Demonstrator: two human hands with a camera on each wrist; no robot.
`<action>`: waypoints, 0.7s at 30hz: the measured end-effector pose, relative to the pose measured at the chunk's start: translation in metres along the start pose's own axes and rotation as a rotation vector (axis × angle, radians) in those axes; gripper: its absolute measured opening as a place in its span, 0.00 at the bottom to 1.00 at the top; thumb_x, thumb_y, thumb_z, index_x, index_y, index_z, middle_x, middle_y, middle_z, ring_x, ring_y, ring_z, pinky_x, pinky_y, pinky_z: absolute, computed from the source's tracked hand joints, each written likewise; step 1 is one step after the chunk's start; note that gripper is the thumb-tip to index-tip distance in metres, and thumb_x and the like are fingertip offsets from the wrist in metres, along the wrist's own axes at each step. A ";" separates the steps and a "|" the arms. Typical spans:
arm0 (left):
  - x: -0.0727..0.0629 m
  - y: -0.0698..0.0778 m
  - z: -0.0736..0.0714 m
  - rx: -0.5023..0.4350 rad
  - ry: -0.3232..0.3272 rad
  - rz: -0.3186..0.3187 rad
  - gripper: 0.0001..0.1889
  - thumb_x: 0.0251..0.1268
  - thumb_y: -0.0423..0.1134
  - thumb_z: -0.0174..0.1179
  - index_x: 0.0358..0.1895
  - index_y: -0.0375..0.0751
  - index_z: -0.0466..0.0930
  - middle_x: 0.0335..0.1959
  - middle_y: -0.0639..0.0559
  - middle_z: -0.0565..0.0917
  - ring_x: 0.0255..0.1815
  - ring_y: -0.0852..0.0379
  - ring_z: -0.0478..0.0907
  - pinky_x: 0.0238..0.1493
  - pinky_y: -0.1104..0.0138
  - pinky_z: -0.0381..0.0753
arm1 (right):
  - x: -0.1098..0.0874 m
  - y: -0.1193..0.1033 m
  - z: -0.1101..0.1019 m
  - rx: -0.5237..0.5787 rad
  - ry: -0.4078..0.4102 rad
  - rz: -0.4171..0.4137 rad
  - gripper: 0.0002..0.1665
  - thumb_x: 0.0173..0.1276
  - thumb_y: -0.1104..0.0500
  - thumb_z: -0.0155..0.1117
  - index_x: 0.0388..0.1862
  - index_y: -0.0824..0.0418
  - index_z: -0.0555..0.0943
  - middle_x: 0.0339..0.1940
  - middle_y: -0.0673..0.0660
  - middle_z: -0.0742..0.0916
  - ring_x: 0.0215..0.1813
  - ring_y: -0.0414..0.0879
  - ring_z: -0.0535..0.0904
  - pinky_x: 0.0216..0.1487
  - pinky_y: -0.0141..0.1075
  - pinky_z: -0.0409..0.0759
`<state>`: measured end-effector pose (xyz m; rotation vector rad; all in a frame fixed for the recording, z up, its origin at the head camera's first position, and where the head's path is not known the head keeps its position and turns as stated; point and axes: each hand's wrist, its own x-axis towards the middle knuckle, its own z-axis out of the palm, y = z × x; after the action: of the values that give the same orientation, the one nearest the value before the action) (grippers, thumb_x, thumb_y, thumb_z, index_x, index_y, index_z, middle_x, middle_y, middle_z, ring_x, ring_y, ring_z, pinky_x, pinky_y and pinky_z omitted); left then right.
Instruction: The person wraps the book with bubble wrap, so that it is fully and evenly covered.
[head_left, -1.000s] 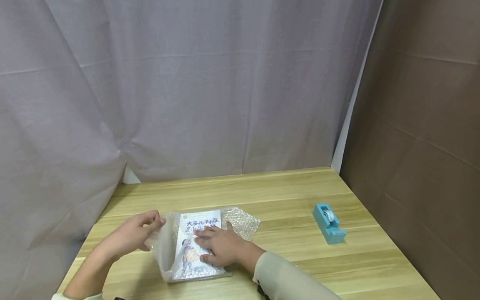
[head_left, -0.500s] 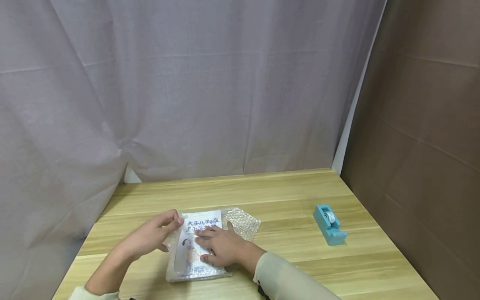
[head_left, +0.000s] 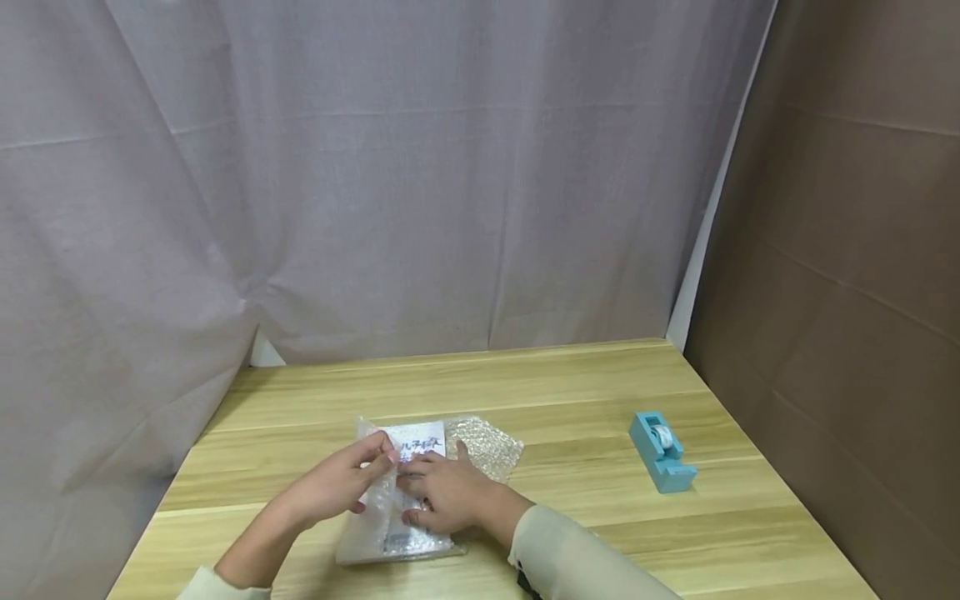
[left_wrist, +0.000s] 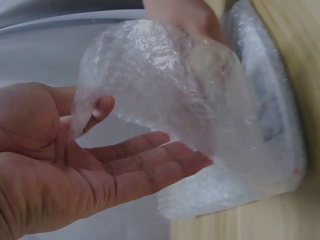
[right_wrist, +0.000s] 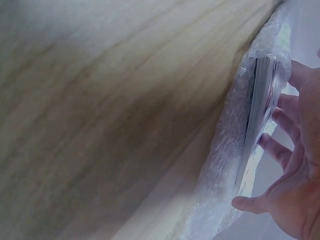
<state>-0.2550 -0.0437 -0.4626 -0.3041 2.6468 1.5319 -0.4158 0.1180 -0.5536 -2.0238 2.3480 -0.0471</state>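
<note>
A book with a white cover and dark lettering [head_left: 422, 432] lies on a sheet of bubble wrap [head_left: 489, 443] near the table's front. My left hand [head_left: 335, 487] pinches the edge of the wrap's left flap [left_wrist: 150, 75] between thumb and index finger, its other fingers extended beneath. That flap is folded up over the left part of the cover and hides it. With fingers spread, my right hand [head_left: 450, 493] presses the cover from the right side. The right wrist view shows the book's page edges [right_wrist: 261, 95] with wrap [right_wrist: 220, 155] under them.
A blue tape dispenser [head_left: 662, 454] with a roll of tape stands on the wooden table [head_left: 570, 383], to the right of the book. Grey curtains [head_left: 390, 208] hang behind the table, and a brown one [head_left: 840, 250] borders its right side.
My left hand has moved to the right, drawing the bubble wrap flap from beside the book up over its cover. My right hand stays in place on the book.
</note>
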 end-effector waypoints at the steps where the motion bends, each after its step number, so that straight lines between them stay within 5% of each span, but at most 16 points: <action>1: 0.001 -0.001 0.002 -0.001 -0.001 -0.001 0.14 0.92 0.51 0.50 0.51 0.45 0.76 0.65 0.39 0.81 0.59 0.45 0.80 0.39 0.60 0.86 | 0.000 0.000 0.000 -0.004 0.002 -0.002 0.35 0.83 0.27 0.52 0.82 0.36 0.76 0.87 0.35 0.71 0.88 0.45 0.67 0.77 0.81 0.68; 16: 0.008 -0.014 0.024 0.043 0.019 -0.008 0.12 0.90 0.54 0.52 0.49 0.51 0.75 0.66 0.40 0.84 0.27 0.55 0.67 0.33 0.62 0.81 | 0.002 0.006 0.001 0.033 0.016 -0.014 0.34 0.71 0.29 0.67 0.71 0.40 0.85 0.84 0.41 0.78 0.87 0.41 0.69 0.78 0.80 0.68; 18: 0.009 -0.013 0.026 0.089 0.029 0.017 0.10 0.90 0.51 0.53 0.48 0.51 0.76 0.63 0.42 0.85 0.29 0.55 0.70 0.33 0.62 0.80 | 0.002 0.007 -0.001 0.054 0.015 -0.015 0.36 0.69 0.29 0.69 0.72 0.39 0.84 0.84 0.42 0.78 0.87 0.42 0.69 0.78 0.81 0.67; 21: 0.010 -0.012 0.029 0.154 0.033 0.074 0.08 0.90 0.48 0.54 0.48 0.51 0.77 0.63 0.43 0.86 0.47 0.45 0.85 0.44 0.48 0.88 | 0.000 0.010 -0.001 0.082 0.010 -0.013 0.43 0.65 0.31 0.73 0.79 0.37 0.79 0.85 0.42 0.77 0.87 0.42 0.70 0.78 0.81 0.66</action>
<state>-0.2638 -0.0259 -0.4887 -0.2248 2.8112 1.3425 -0.4257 0.1193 -0.5527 -2.0058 2.2987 -0.1511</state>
